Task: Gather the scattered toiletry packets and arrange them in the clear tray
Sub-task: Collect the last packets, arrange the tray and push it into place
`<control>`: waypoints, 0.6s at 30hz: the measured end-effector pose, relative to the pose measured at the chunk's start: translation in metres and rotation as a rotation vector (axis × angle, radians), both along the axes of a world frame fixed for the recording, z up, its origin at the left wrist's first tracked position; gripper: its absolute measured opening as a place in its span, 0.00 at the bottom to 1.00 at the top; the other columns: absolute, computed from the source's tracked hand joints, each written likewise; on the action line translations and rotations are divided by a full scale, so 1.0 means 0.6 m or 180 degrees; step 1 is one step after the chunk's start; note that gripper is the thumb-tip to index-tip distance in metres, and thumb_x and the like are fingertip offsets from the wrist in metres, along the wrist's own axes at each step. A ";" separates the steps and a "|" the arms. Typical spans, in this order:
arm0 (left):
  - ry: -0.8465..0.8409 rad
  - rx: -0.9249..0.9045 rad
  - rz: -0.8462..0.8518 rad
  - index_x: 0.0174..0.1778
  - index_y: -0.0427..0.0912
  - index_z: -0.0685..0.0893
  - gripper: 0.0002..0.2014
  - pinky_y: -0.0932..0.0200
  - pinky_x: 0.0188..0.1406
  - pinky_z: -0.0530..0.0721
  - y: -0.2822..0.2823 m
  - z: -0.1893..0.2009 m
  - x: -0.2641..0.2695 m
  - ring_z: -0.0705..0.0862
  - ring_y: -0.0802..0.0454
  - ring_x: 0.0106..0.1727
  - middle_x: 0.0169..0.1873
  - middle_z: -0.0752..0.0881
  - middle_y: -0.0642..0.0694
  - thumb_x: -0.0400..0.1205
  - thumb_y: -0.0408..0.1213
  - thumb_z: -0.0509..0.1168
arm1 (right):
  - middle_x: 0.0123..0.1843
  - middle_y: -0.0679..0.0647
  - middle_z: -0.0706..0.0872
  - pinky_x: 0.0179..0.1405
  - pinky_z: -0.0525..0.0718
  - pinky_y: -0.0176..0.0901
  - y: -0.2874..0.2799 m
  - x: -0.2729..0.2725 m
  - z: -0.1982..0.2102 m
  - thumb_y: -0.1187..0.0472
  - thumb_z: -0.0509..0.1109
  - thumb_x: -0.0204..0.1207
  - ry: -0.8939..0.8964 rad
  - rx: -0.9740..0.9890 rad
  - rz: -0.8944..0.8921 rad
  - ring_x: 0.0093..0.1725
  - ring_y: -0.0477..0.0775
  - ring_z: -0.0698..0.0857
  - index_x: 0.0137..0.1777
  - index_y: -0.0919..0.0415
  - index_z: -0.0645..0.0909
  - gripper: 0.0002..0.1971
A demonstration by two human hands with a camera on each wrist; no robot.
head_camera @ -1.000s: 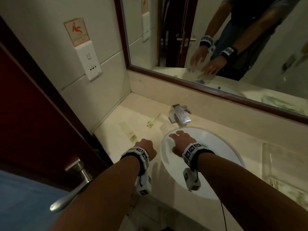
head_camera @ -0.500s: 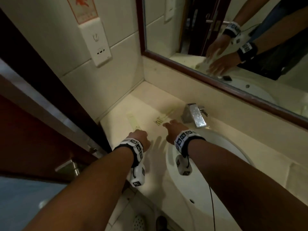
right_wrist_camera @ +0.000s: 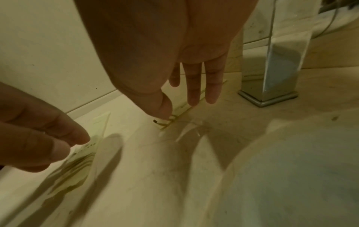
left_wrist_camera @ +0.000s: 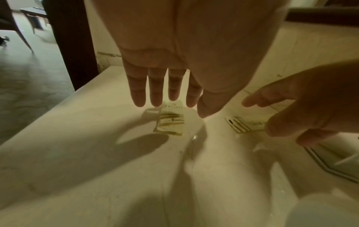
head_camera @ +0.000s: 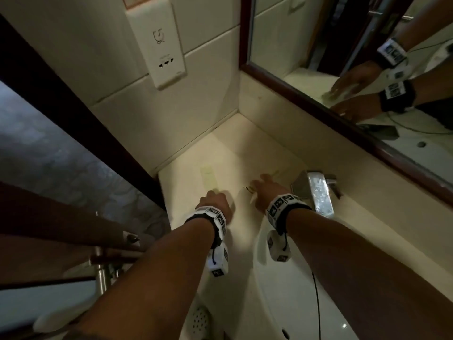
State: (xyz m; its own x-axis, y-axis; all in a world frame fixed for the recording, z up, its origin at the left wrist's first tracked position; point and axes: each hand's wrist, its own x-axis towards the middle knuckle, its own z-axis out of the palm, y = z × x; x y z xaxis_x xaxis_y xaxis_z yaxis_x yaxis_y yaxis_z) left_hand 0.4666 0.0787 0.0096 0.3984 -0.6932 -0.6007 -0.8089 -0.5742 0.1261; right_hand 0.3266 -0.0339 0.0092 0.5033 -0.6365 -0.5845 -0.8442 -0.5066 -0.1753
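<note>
Two flat, pale toiletry packets lie on the cream counter left of the faucet. My left hand (head_camera: 215, 198) hovers just above the near end of the long packet (head_camera: 208, 177), fingers straight and slightly spread (left_wrist_camera: 169, 106), holding nothing; the striped end of this packet (left_wrist_camera: 170, 123) shows below the fingertips. My right hand (head_camera: 264, 185) reaches over the thin striped packet (left_wrist_camera: 238, 124), and its thumb tip touches that packet's end (right_wrist_camera: 165, 122) while the other fingers stay extended (right_wrist_camera: 186, 104). The clear tray is out of view.
The chrome faucet (head_camera: 318, 192) stands right of my right hand, with the white basin (head_camera: 306, 303) under my right forearm. A wall with a socket (head_camera: 166, 62), the mirror frame (head_camera: 318, 104) and a dark door frame (head_camera: 73, 114) close in the counter corner.
Both hands moved left and forward, from over the basin to the two packets on the counter. The view swung left, so the tray at the right dropped out of sight.
</note>
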 end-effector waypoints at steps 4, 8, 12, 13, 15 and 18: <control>0.0033 -0.0008 0.0304 0.71 0.43 0.74 0.19 0.42 0.66 0.79 -0.023 -0.014 0.006 0.78 0.33 0.66 0.67 0.72 0.36 0.83 0.39 0.59 | 0.89 0.54 0.45 0.73 0.77 0.62 -0.038 0.017 -0.015 0.63 0.66 0.78 -0.0060 0.0033 -0.0044 0.77 0.69 0.73 0.84 0.45 0.58 0.36; 0.0090 -0.0112 0.0478 0.75 0.43 0.70 0.20 0.40 0.71 0.74 -0.036 -0.021 -0.001 0.73 0.33 0.71 0.72 0.68 0.38 0.86 0.37 0.53 | 0.89 0.56 0.44 0.73 0.75 0.63 -0.063 0.022 -0.032 0.62 0.60 0.81 0.0039 0.0045 -0.0034 0.78 0.70 0.72 0.85 0.47 0.57 0.33; -0.0001 0.0016 0.0540 0.73 0.43 0.71 0.21 0.42 0.69 0.73 -0.051 -0.017 -0.007 0.71 0.35 0.69 0.72 0.68 0.39 0.83 0.38 0.54 | 0.84 0.59 0.58 0.69 0.78 0.64 -0.068 0.014 -0.052 0.60 0.60 0.81 0.0002 -0.0217 0.0138 0.73 0.68 0.74 0.79 0.50 0.64 0.26; -0.0033 0.0031 0.0567 0.70 0.43 0.73 0.20 0.42 0.67 0.74 -0.057 -0.017 -0.007 0.72 0.35 0.67 0.69 0.69 0.39 0.81 0.38 0.55 | 0.80 0.59 0.63 0.66 0.80 0.64 -0.067 0.014 -0.056 0.59 0.60 0.81 -0.0020 -0.0312 0.0161 0.71 0.67 0.75 0.77 0.52 0.67 0.23; -0.0071 -0.0015 0.0755 0.63 0.44 0.76 0.15 0.42 0.63 0.76 -0.065 -0.017 -0.005 0.74 0.36 0.64 0.65 0.71 0.40 0.81 0.38 0.55 | 0.75 0.60 0.67 0.63 0.82 0.63 -0.063 0.017 -0.061 0.59 0.59 0.82 -0.0049 -0.0406 0.0136 0.68 0.66 0.77 0.73 0.54 0.71 0.19; -0.0087 -0.0013 0.0834 0.65 0.44 0.76 0.15 0.44 0.63 0.75 -0.064 -0.020 -0.002 0.73 0.37 0.65 0.66 0.71 0.40 0.83 0.36 0.55 | 0.76 0.62 0.67 0.61 0.83 0.63 -0.059 0.024 -0.066 0.61 0.60 0.82 -0.0026 -0.0374 0.0119 0.66 0.67 0.80 0.71 0.57 0.71 0.18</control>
